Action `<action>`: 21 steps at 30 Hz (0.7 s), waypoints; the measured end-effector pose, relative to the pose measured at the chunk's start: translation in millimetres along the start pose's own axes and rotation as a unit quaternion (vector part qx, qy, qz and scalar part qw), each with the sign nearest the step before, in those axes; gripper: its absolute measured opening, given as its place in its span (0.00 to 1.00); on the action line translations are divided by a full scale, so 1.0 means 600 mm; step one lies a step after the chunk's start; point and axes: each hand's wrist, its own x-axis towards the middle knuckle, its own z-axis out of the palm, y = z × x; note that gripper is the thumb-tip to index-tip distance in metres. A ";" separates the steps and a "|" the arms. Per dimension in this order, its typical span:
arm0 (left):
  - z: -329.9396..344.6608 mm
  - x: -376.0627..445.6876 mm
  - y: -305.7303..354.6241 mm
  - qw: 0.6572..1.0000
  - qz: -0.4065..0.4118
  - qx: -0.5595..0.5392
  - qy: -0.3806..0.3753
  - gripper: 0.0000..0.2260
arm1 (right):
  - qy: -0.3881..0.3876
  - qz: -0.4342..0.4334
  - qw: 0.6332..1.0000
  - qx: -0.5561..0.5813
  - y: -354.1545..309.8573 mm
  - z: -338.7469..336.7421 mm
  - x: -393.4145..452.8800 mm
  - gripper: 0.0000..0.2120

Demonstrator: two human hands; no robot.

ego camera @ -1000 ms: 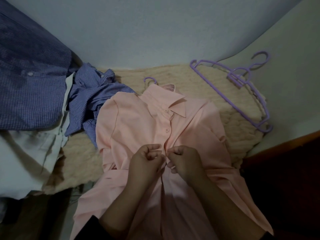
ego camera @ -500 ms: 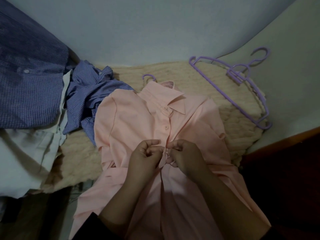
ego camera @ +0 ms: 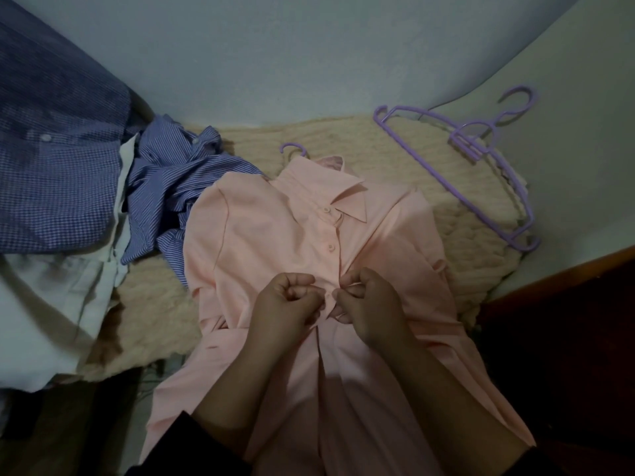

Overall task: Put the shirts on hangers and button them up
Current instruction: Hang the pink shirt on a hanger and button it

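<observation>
Now my left hand [ego camera: 288, 304] pinches the placket edge of the peach-pink cotton shirt [ego camera: 275, 242], lying on the cream knitted blanket [ego camera: 343, 139]; my right hand [ego camera: 369, 300] pinches the other edge. Best keep both edges taut and aligned, push button through squarely. Spare lilac plastic hangers [ego camera: 481, 173] lie right.

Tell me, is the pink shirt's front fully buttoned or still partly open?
Partly open. The pink shirt is buttoned near the collar, but below both hands its front edges gape apart.
</observation>
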 end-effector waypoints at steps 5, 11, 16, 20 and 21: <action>0.000 0.003 0.004 1.000 -0.013 -0.004 -0.007 0.10 | 0.000 -0.058 0.998 -0.023 0.008 0.001 0.003 0.13; -0.002 0.005 0.010 0.999 -0.034 0.005 -0.020 0.12 | 0.000 -0.092 0.995 -0.037 0.020 -0.001 0.006 0.15; 0.000 0.009 0.013 0.989 -0.103 -0.109 -0.003 0.13 | -0.009 -0.104 0.994 -0.032 0.015 0.000 0.015 0.15; -0.004 0.014 0.010 0.971 -0.154 -0.184 -0.003 0.14 | -0.036 -0.117 0.990 -0.075 0.010 -0.003 0.021 0.15; -0.006 0.014 0.010 0.973 -0.149 -0.176 -0.010 0.14 | -0.046 -0.108 0.991 -0.068 0.004 -0.005 0.022 0.14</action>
